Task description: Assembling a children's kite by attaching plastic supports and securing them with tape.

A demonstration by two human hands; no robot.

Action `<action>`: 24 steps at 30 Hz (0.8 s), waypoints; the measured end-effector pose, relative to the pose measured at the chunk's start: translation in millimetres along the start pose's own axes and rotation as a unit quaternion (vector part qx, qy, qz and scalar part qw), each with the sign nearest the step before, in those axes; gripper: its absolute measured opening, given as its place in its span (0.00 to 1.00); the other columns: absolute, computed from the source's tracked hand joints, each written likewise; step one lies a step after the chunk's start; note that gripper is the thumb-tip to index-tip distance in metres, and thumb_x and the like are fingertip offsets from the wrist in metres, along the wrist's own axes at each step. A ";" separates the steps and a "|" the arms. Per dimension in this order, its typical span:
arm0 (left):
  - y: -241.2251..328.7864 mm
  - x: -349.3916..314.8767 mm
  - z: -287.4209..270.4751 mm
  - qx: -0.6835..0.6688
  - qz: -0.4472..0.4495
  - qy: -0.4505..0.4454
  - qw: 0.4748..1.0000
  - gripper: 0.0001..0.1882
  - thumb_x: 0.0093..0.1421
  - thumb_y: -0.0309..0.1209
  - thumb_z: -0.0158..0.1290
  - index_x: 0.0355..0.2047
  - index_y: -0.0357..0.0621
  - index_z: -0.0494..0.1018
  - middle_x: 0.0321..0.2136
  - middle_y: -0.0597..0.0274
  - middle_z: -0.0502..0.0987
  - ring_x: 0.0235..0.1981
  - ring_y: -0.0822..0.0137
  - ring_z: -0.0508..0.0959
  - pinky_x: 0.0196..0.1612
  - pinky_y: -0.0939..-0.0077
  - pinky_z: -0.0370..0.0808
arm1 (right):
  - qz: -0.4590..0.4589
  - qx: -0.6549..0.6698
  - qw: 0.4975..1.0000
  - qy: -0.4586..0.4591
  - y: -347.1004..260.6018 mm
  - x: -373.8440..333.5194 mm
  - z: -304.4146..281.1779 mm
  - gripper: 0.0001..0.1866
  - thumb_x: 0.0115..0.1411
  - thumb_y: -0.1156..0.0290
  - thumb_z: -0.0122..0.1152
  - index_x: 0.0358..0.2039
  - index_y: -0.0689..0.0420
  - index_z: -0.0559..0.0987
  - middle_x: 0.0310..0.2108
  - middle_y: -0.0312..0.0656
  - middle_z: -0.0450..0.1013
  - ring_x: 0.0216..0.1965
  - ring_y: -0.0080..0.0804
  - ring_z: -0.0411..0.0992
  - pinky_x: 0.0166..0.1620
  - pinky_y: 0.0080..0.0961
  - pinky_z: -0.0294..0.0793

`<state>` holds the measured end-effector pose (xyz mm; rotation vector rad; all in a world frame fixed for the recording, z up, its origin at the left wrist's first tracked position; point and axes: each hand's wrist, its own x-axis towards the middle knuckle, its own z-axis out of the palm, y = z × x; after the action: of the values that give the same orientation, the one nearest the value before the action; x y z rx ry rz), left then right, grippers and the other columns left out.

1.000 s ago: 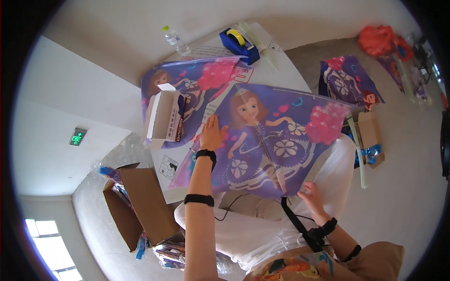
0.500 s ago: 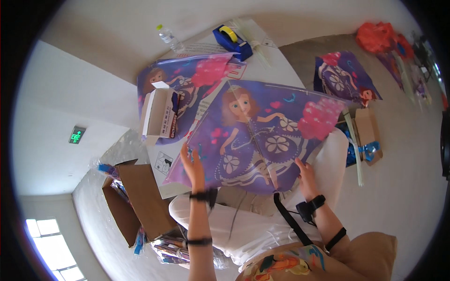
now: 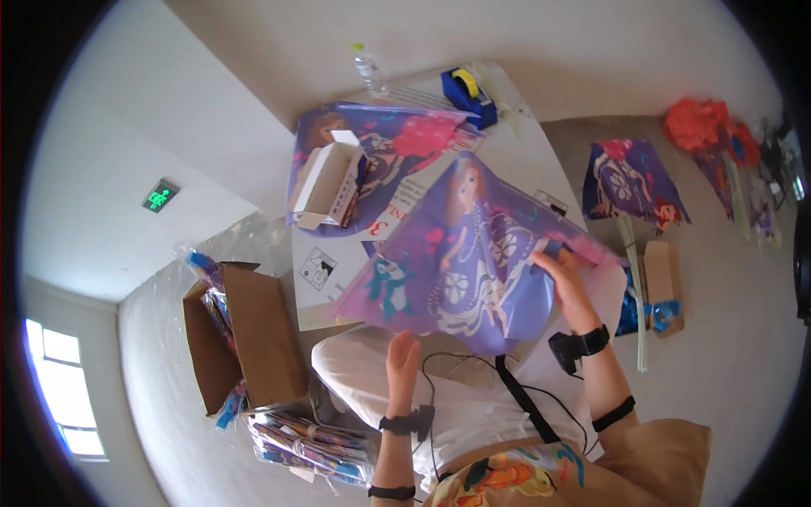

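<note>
A purple diamond-shaped kite [image 3: 473, 270] with a printed princess figure slants over my lap and the front of the board. My right hand [image 3: 568, 287] grips its right side, with the thumb over the printed face and the sheet creased there. Just below the kite's lower left edge is my left hand [image 3: 403, 367], its fingers pointing up and loosely apart, apparently holding nothing. Another purple kite [image 3: 329, 127] lies flat at the far left of the board, under an opened white carton [image 3: 328, 186].
A blue tape dispenser [image 3: 470, 100] and a clear bottle [image 3: 368, 72] stand at the far edge of the board [image 3: 507, 152]. Brown boxes [image 3: 262, 334] and bagged bundles [image 3: 317, 444] sit left. Thin white sticks [image 3: 639, 313], a cardboard box [image 3: 663, 287] and a third kite [image 3: 625, 182] lie right.
The kite has narrowed and creased, its right side drawn inward by my right hand. My left hand has dropped away from its left side. The view has shifted.
</note>
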<state>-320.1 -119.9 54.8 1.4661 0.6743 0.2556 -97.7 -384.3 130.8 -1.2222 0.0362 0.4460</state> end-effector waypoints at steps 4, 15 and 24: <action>39.6 31.9 -10.6 0.058 0.054 0.002 0.997 0.20 0.65 0.27 0.53 0.56 0.36 0.66 0.51 0.55 0.73 0.50 0.67 0.75 0.50 0.75 0.72 | -0.093 -0.042 0.993 -0.051 -62.3 -3.5 43.8 0.13 0.62 0.72 0.61 0.47 0.59 0.77 0.41 0.32 0.75 0.42 0.18 0.72 0.47 0.19 0.69; 123.9 213.1 -46.6 0.478 0.335 0.175 0.793 0.37 0.50 0.28 0.62 0.60 0.40 0.62 0.63 0.49 0.61 0.65 0.48 0.58 0.68 0.54 0.53 | -0.250 -0.210 0.934 -0.143 -165.6 12.6 137.3 0.12 0.62 0.70 0.63 0.45 0.60 0.78 0.39 0.33 0.77 0.40 0.19 0.73 0.46 0.19 0.72; 109.8 308.3 -54.0 0.586 0.307 0.131 0.738 0.08 0.50 0.26 0.58 0.32 0.44 0.74 0.33 0.62 0.77 0.47 0.61 0.74 0.67 0.51 0.53 | -0.315 -0.269 0.886 -0.208 -195.5 69.6 232.4 0.12 0.63 0.69 0.62 0.44 0.60 0.78 0.41 0.34 0.76 0.43 0.18 0.71 0.47 0.19 0.70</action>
<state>-79.8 107.3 81.7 2.9333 0.5424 0.6217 -14.4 -202.8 369.9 -1.5626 -0.8862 0.1306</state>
